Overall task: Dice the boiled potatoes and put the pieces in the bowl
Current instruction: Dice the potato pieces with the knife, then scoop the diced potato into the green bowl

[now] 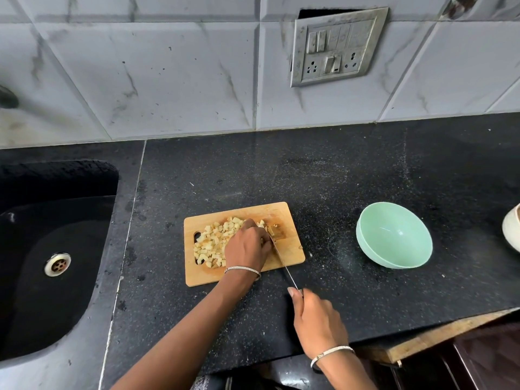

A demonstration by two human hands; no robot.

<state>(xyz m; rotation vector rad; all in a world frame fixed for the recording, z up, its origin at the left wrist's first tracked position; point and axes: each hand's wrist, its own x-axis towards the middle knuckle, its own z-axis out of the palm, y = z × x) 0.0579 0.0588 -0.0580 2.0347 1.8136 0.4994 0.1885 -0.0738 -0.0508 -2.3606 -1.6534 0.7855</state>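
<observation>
A wooden cutting board [292, 249] lies on the black counter with a heap of pale diced potato pieces [212, 243] on its left half. My left hand [246, 246] rests curled over the pieces near the board's middle, fingers down on potato beside the blade. My right hand [318, 322] grips the handle of a knife [282, 263] in front of the board; the thin blade runs up across the board's right part, edge down by my left fingers. A mint green bowl [394, 239] sits tilted to the right of the board, with nothing inside.
A black sink [56, 249] with a steel drain lies to the left. A white vessel [512, 229] peeks in at the right edge. The tiled wall with a switch panel [336, 47] stands behind. The counter's front edge runs at lower right.
</observation>
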